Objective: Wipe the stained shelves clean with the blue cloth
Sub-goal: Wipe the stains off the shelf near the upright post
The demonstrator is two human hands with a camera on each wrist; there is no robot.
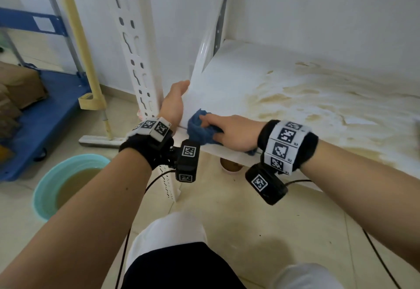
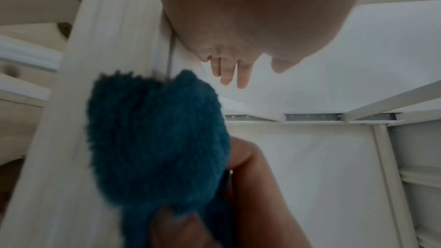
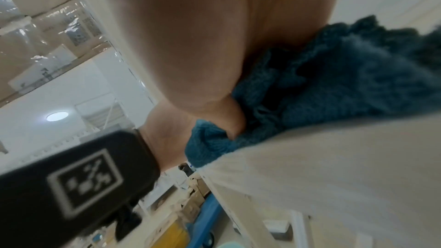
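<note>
The white shelf (image 1: 238,77) carries wide brown stains (image 1: 318,100) over its middle and right; its left part looks white. My right hand (image 1: 218,129) lies on the bunched blue cloth (image 1: 196,127) at the shelf's front left corner, the thumb tucked into the cloth (image 3: 334,82). My left hand (image 1: 178,93) rests with straight fingers (image 2: 238,76) against the shelf's left edge, beside the slotted white upright (image 1: 134,45). In the left wrist view the blue cloth (image 2: 155,139) hangs just below those fingers. Most of the right hand's fingers are hidden by the cloth.
A teal bucket (image 1: 45,188) of murky water stands on the tiled floor at lower left. Behind it are a blue cart (image 1: 45,116) with cardboard boxes and a cream mop handle (image 1: 77,34). A small brown-filled cup (image 1: 229,166) sits under the shelf's front edge. My knees are below.
</note>
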